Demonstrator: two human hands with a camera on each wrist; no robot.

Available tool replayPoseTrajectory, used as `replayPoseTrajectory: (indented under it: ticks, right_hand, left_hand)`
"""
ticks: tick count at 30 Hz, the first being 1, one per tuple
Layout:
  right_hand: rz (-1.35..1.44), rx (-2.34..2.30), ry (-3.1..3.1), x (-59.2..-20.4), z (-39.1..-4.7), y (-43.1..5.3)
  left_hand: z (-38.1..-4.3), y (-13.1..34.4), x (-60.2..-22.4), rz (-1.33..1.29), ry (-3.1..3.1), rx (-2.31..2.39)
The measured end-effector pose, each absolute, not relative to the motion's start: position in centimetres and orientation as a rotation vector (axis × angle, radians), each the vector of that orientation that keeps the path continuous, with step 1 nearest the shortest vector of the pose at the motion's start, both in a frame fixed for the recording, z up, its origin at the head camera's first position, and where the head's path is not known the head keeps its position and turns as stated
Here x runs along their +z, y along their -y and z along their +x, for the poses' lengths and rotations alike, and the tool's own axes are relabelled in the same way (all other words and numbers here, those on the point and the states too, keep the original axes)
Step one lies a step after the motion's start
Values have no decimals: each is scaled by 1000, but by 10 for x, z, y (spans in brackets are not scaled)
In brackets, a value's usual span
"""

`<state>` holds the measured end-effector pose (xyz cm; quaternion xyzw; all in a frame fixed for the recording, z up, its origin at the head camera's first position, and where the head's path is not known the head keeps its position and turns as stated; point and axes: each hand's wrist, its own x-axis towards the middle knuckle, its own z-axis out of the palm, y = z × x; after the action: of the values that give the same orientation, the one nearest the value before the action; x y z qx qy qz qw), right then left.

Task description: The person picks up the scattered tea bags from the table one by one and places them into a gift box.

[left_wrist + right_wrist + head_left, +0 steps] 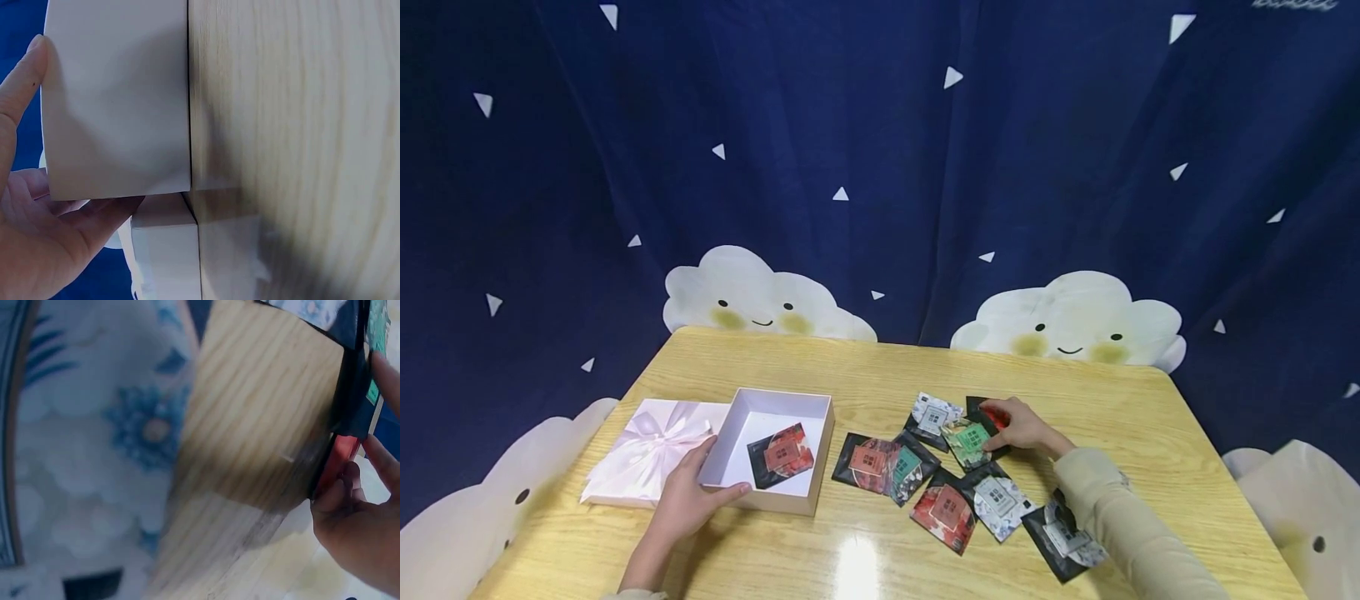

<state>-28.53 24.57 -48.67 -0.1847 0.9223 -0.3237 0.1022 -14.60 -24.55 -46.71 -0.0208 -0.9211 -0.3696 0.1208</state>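
Note:
A white open box [814, 450] holds one red-and-black sachet [782, 455] lying flat inside. My left hand [688, 493] grips its near left corner, thumb along the front rim and fingers down the side, as the box wall [119, 106] shows in the left wrist view. Over the sachets on the right, my right hand [1021, 427] pinches the edge of a green sachet [966, 442] between thumb and index finger. Its other fingers rest by a red-and-black sachet [973, 406] behind, whose red part [337, 464] shows beside the fingertips in the right wrist view.
A white lid with a ribbon bow [651, 442] lies left of the box. Several sachets overlap between box and right arm, among them a red one [946, 510] and a white-blue one [997, 500]. A black-and-white sachet [1063, 540] lies beside the right sleeve.

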Motion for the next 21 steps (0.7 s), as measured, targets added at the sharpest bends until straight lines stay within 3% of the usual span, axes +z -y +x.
replayPoseTrajectory:
  ticks: [11, 21]
  right_hand:
    - [-326, -1005, -2819, -490, -281, -238]
    - [-259, -1345, -2684, -481, -277, -247]
  left_hand:
    - [-146, 246, -470, -68, 2672, -1084]
    - [-146, 246, -471, -65, 2672, -1083]
